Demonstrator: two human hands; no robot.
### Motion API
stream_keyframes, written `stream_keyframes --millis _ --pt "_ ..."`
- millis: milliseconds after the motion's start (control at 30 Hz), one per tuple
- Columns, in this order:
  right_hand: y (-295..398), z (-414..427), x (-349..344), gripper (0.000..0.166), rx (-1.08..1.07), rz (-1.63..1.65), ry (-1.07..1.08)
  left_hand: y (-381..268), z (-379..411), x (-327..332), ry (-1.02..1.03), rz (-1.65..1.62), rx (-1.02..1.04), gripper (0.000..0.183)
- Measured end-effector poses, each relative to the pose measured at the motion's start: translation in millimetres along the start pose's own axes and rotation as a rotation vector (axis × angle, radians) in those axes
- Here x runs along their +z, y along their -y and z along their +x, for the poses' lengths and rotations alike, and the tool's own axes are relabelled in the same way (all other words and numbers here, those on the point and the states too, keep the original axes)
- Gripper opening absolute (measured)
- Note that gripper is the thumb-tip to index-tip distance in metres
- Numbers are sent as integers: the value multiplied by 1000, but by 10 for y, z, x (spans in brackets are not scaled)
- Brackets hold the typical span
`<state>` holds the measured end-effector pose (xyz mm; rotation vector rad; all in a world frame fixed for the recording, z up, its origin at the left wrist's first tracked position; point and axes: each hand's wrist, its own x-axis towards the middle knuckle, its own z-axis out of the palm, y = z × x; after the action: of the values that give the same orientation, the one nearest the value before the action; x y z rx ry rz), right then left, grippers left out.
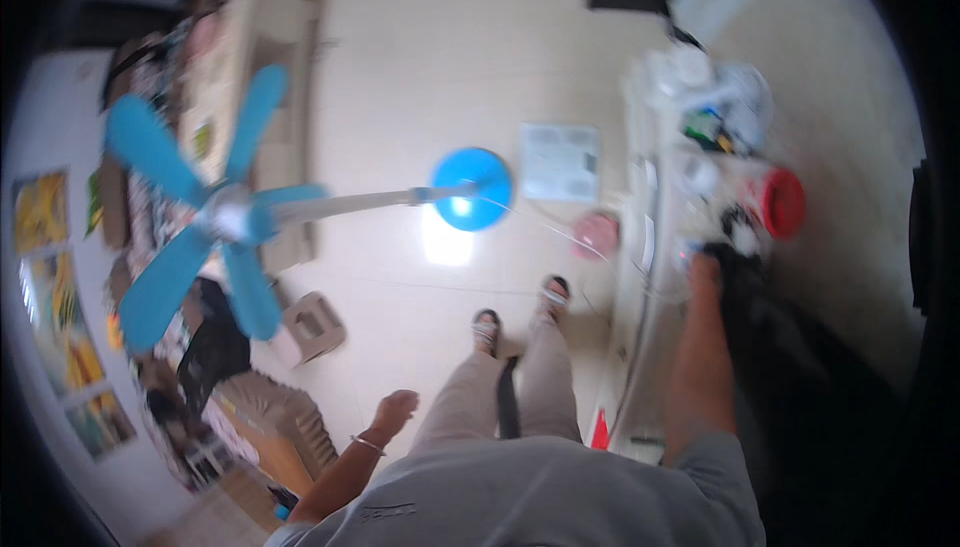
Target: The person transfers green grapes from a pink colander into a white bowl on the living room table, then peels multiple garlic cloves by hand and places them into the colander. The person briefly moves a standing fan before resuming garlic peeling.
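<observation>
My left hand [396, 409], with a bangle at its wrist, hangs beside my left thigh above the tiled floor. Nothing shows in it, and blur hides how its fingers are set. My right hand [703, 268] reaches out over the long white cabinet [660, 352]. It is by a clear container with a red lid [784, 203], beside the edge of a large black object [810, 367]. A small bluish thing lies at its fingertips, too blurred to name. I cannot tell whether the hand grips it.
A blue pedestal fan [232, 213] stands on a round blue base [471, 198]. Near it are a glass bathroom scale [559, 163], a pink round object [596, 236] and a white cable [551, 226]. A plastic stool [311, 328] is at left; plastic bags [739, 101] sit on the cabinet.
</observation>
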<state>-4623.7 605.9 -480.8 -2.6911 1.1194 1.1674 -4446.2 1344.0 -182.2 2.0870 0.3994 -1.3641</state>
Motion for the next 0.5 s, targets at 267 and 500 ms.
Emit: stream_keyframes --millis 267,500 --pt "559 -735 -856 37 142 749 -371 582 -627 -44 -91 110 -13 29" --pt "2400 -2900 -2842 32 -370 1455 -514 1492 -516 -356 -131 228 133 33"
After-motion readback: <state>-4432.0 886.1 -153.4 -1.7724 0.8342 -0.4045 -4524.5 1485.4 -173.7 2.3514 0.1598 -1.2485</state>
